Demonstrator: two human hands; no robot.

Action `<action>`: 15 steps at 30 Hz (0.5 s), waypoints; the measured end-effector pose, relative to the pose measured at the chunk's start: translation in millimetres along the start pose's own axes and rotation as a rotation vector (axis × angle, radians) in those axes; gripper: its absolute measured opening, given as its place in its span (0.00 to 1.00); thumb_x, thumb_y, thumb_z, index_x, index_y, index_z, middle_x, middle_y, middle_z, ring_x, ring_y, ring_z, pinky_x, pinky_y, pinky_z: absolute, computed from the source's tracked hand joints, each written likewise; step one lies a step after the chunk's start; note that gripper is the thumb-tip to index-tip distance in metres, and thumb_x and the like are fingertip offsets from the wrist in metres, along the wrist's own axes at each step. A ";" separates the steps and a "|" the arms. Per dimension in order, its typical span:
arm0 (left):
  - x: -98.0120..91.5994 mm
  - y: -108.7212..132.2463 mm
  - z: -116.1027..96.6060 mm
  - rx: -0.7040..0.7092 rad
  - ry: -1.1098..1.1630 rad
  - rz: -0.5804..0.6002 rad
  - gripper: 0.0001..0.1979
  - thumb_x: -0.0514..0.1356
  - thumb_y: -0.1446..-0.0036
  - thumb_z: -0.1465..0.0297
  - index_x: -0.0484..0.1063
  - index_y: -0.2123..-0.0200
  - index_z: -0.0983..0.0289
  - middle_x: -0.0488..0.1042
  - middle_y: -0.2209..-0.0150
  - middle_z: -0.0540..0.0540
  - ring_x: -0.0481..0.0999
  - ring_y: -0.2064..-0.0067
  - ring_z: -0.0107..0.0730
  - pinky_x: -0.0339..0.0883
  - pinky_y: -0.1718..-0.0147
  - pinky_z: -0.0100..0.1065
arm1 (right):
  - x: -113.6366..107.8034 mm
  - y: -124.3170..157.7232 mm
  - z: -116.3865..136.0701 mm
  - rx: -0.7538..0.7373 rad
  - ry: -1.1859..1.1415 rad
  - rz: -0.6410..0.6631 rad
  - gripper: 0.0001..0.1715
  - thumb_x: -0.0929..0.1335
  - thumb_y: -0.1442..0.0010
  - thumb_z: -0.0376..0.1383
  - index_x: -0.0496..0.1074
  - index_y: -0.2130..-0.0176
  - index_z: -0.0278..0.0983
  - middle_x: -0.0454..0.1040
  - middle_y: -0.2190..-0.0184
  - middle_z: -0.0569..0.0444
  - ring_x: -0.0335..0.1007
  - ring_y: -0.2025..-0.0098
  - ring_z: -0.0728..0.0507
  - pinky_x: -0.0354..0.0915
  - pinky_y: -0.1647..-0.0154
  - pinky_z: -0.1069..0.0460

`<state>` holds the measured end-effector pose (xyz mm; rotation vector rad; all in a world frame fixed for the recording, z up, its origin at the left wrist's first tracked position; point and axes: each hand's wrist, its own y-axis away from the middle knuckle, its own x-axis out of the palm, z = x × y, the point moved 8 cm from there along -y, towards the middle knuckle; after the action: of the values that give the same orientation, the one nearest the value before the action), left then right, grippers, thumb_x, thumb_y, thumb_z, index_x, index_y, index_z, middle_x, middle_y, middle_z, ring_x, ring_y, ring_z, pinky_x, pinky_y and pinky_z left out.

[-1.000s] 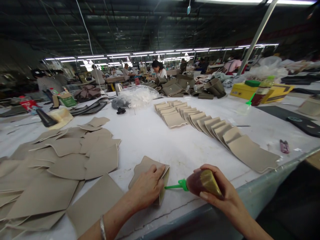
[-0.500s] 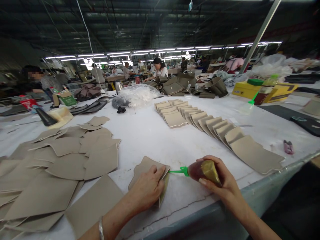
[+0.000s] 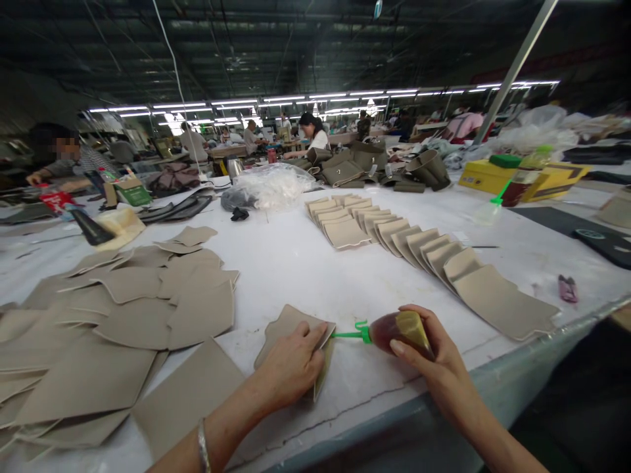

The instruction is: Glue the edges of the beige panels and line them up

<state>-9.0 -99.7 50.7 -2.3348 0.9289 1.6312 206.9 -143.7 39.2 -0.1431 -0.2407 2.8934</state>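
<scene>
My left hand (image 3: 292, 364) grips a taupe leather-like piece (image 3: 283, 324), its fingers lying over the top near the right edge. That piece looks doubled, with a yellowish surface showing below the fingers; the thumb is mostly hidden. My right hand (image 3: 438, 355) is wrapped round a squeeze bottle (image 3: 389, 332) of dark reddish-brown liquid. The bottle lies nearly level, and its thin green nozzle points left, its tip at the piece's edge. Under my left forearm lies another flat taupe piece (image 3: 190, 394).
Overlapping taupe pieces (image 3: 133, 322) cover the table's left. A curved row of similar pieces (image 3: 389, 230) runs to the right. Farther off are a clear plastic bag (image 3: 276, 187), a yellow box (image 3: 486, 176) and small pink snips (image 3: 568, 289). Co-workers sit beyond.
The bottle has rolled slightly in my right hand, and its green cap tab now stands higher. My left hand stays on the piece. A person at far left has reached an arm forward.
</scene>
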 end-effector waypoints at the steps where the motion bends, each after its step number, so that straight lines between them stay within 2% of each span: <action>1: 0.2 0.2 0.6 -0.003 0.006 0.001 0.26 0.42 0.39 0.67 0.57 0.37 0.56 0.68 0.53 0.57 0.73 0.56 0.42 0.64 0.54 0.40 | -0.5 0.9 2.0 -0.007 0.020 -0.023 0.28 0.73 0.45 0.45 0.61 0.49 0.44 0.68 0.63 0.57 0.66 0.62 0.41 0.63 0.61 0.51; 5: 1.0 1.4 2.4 -0.022 0.039 -0.001 0.26 0.42 0.39 0.67 0.57 0.38 0.55 0.68 0.52 0.56 0.72 0.54 0.40 0.62 0.53 0.37 | 4.2 23.9 2.5 0.039 0.105 -0.030 0.30 0.73 0.47 0.46 0.62 0.49 0.43 0.69 0.64 0.55 0.67 0.64 0.39 0.64 0.63 0.50; 10: 0.3 2.7 1.9 -0.029 0.054 -0.037 0.27 0.43 0.40 0.69 0.56 0.37 0.57 0.68 0.52 0.57 0.72 0.55 0.41 0.62 0.53 0.38 | 16.4 60.7 -8.5 0.182 -0.039 -0.016 0.32 0.73 0.48 0.50 0.61 0.49 0.44 0.71 0.66 0.55 0.68 0.65 0.39 0.65 0.65 0.50; 15: 0.3 3.7 2.3 -0.049 0.058 -0.044 0.26 0.43 0.40 0.69 0.58 0.38 0.56 0.69 0.53 0.57 0.72 0.56 0.39 0.62 0.54 0.38 | 14.0 59.1 -7.9 0.189 -0.020 -0.082 0.31 0.73 0.48 0.51 0.61 0.50 0.43 0.72 0.64 0.55 0.68 0.61 0.39 0.64 0.61 0.50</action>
<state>-12.9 -101.8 50.3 -2.4287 0.8513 1.5951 181.0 -195.8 20.1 -0.0699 0.0244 2.8182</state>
